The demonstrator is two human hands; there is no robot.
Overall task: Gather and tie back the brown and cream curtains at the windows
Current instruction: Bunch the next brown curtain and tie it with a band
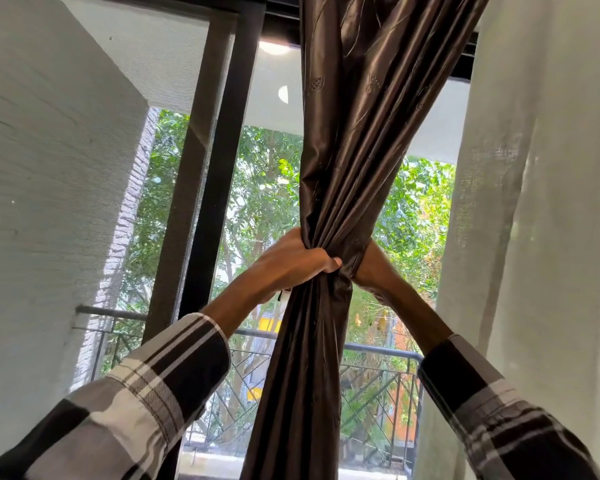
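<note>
Head view, looking up at the window. I saw the brown curtain (343,161) hanging in front of the glass, drawn into a tight waist at mid-height and flaring out above and below it. The left hand (291,263) gripped that waist from the left, its fingers curled round the bunched satin with the thumb tip pressed against the folds. The right hand (368,268) reached in from the right and went behind the same gathered point; its fingers were hidden by the cloth, so I could not tell how they lay, only that the hand touched the bundle. The cream curtain (534,202) hung loose along the right edge, just beside the right forearm and apart from the brown one. Both arms wore checked sleeves (146,393) in dark and pale bands. Behind the glass stood a dark window frame (219,168), a metal balcony railing (378,375) and green trees (264,174); a white wall (49,168) filled the left side.
</note>
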